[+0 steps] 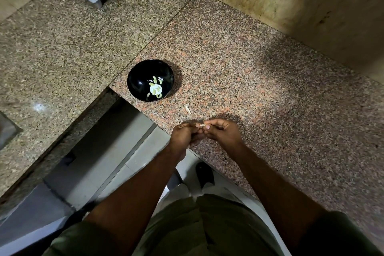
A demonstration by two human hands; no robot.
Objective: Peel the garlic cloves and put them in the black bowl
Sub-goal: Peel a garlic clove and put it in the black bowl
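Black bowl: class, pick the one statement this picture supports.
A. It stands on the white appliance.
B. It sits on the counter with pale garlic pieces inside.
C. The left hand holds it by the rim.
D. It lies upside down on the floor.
B: the bowl sits upright on the granite counter, garlic pieces at its bottom, while both hands work apart from it, nearer the person.

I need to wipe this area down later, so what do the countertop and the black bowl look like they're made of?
The countertop looks like polished granite: speckled pink, grey and black grain, a straight seam between slabs, and a soft light glare on the left. The black bowl has a glossy, smooth finish with bright reflections on its inner wall; it could be glazed ceramic, glass or melamine, which the picture cannot settle.
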